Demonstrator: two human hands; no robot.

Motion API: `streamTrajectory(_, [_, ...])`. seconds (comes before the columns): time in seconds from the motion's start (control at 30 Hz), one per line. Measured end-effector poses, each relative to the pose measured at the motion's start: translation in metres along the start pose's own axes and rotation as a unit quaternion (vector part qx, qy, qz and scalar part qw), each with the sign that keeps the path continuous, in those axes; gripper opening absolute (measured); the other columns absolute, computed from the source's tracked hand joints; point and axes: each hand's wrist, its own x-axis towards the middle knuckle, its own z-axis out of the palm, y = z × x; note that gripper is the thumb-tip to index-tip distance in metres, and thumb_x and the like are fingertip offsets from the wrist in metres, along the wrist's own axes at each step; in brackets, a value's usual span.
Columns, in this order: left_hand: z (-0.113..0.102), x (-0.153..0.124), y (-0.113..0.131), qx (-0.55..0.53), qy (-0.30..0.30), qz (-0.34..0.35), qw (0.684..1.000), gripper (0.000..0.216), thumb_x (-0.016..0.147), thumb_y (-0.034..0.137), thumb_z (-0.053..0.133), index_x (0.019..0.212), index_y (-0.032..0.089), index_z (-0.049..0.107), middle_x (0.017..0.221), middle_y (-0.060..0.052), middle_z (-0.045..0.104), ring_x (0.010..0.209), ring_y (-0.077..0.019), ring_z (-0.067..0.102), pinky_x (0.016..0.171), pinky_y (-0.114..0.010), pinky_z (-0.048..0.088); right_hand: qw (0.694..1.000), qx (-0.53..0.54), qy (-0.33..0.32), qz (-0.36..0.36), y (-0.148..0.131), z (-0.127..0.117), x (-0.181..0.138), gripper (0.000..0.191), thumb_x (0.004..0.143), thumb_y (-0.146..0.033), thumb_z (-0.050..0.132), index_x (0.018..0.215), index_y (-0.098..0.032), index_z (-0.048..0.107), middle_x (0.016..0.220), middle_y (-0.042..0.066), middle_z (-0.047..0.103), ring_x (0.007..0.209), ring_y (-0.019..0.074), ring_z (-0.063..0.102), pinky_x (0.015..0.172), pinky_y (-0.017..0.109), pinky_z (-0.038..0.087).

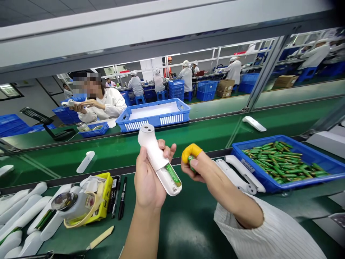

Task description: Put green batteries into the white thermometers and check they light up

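My left hand (151,176) is wrapped round a white handheld thermometer (154,149), tilted with its two-holed head up and away. Its battery compartment is uncovered, and a green battery (172,173) lies inside. Just to the right, my right hand (198,163) has closed its fingers on another green battery (191,160), partly hidden by them. A yellow finger cot (192,151) covers its index finger. The two hands are apart. Near my right forearm lie white thermometer bodies (234,176).
A blue tray (318,151) of green batteries stands at right. White thermometers (27,208), a yellow basket (106,196), black pens (122,198) and a knife (102,237) lie at left. White covers (85,162) rest on the green belt (118,153). Across it, a co-worker (105,102) sits beside a blue crate (153,122).
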Motion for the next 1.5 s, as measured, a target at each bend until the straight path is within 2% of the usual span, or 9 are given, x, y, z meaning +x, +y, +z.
streamTrajectory(0.27, [-0.003,0.003,0.002,0.029,0.032,0.024,0.999,0.029,0.096,0.03,0.032,0.092,0.015,0.057,0.085,-0.001,0.051,0.072,-0.0078,0.053,0.096,-0.034,0.047,0.995,0.064,0.042,-0.057,-0.011,-0.005,0.005,0.025,0.078,-0.039,0.069,0.085,-0.019,0.057,0.068,-0.002,0.052,0.059,0.0101,0.048,0.054,0.022,0.041])
streamTrajectory(0.47, [0.0,-0.001,-0.002,0.045,0.016,0.023,0.999,0.03,0.095,0.028,0.03,0.094,0.016,0.058,0.089,-0.003,0.053,0.084,-0.0114,0.056,0.093,-0.032,0.048,0.997,0.046,-0.002,-0.06,-0.011,-0.003,0.002,0.018,0.086,-0.037,0.059,0.085,-0.019,0.058,0.076,0.0,0.056,0.069,0.0117,0.054,0.065,0.024,0.047])
streamTrajectory(0.63, [0.001,-0.006,-0.009,0.093,0.008,0.034,0.995,0.018,0.093,0.029,0.046,0.106,0.023,0.056,0.094,-0.001,0.057,0.089,-0.0103,0.058,0.085,-0.023,0.05,0.999,0.03,0.019,-0.027,-0.007,0.003,0.0,0.025,0.078,-0.028,0.069,0.095,-0.02,0.053,0.075,-0.003,0.054,0.062,0.009,0.051,0.056,0.02,0.045])
streamTrajectory(0.77, [-0.001,-0.007,-0.009,0.095,0.013,0.027,0.995,0.024,0.086,0.034,0.058,0.108,0.024,0.058,0.096,-0.001,0.059,0.09,-0.0108,0.059,0.083,-0.021,0.05,0.993,-0.06,0.043,-0.094,-0.005,0.005,-0.002,0.021,0.082,-0.028,0.065,0.1,-0.021,0.057,0.079,-0.001,0.053,0.069,0.0108,0.051,0.06,0.021,0.045])
streamTrajectory(0.9, [-0.001,-0.006,-0.01,0.069,0.057,0.044,0.995,0.03,0.078,0.035,0.068,0.105,0.025,0.061,0.099,0.0,0.059,0.094,-0.0118,0.06,0.083,-0.021,0.051,0.971,-0.172,0.023,-0.168,-0.002,0.008,-0.003,0.046,0.077,-0.024,0.07,0.119,-0.022,0.05,0.104,0.003,0.053,0.09,0.0154,0.054,0.077,0.026,0.046])
streamTrajectory(1.03, [0.002,-0.005,-0.011,0.04,0.056,0.052,0.996,0.027,0.084,0.036,0.061,0.109,0.026,0.06,0.101,0.0,0.06,0.108,-0.0166,0.057,0.094,-0.03,0.048,0.954,-0.179,0.104,-0.216,0.005,0.009,0.0,0.021,0.087,-0.017,0.058,0.107,-0.02,0.055,0.103,0.003,0.057,0.096,0.0155,0.055,0.085,0.027,0.044])
streamTrajectory(1.23, [-0.001,-0.004,-0.01,0.12,-0.09,0.04,0.988,0.032,0.093,0.029,0.045,0.124,0.024,0.051,0.109,-0.006,0.064,0.111,-0.0196,0.057,0.094,-0.031,0.048,0.991,-0.038,0.078,-0.099,0.001,0.003,0.003,0.019,0.089,-0.031,0.056,0.104,-0.019,0.059,0.099,0.003,0.065,0.091,0.0169,0.061,0.078,0.027,0.048])
streamTrajectory(1.37, [-0.006,-0.003,-0.01,0.18,-0.065,0.075,0.979,0.028,0.09,0.028,0.052,0.116,0.021,0.057,0.092,-0.004,0.068,0.095,-0.0189,0.064,0.082,-0.028,0.053,0.998,0.019,0.04,-0.045,-0.003,0.003,0.003,0.028,0.086,-0.037,0.059,0.105,-0.017,0.06,0.1,0.005,0.066,0.091,0.017,0.062,0.075,0.025,0.05])
streamTrajectory(1.5, [-0.009,-0.001,-0.006,0.185,-0.063,0.033,0.98,0.035,0.082,0.045,0.06,0.11,0.023,0.061,0.101,-0.006,0.067,0.1,-0.0212,0.062,0.074,-0.026,0.055,0.998,0.057,-0.005,-0.002,-0.003,0.002,0.003,0.032,0.087,-0.045,0.055,0.1,-0.016,0.057,0.076,0.002,0.063,0.057,0.0104,0.055,0.046,0.019,0.042])
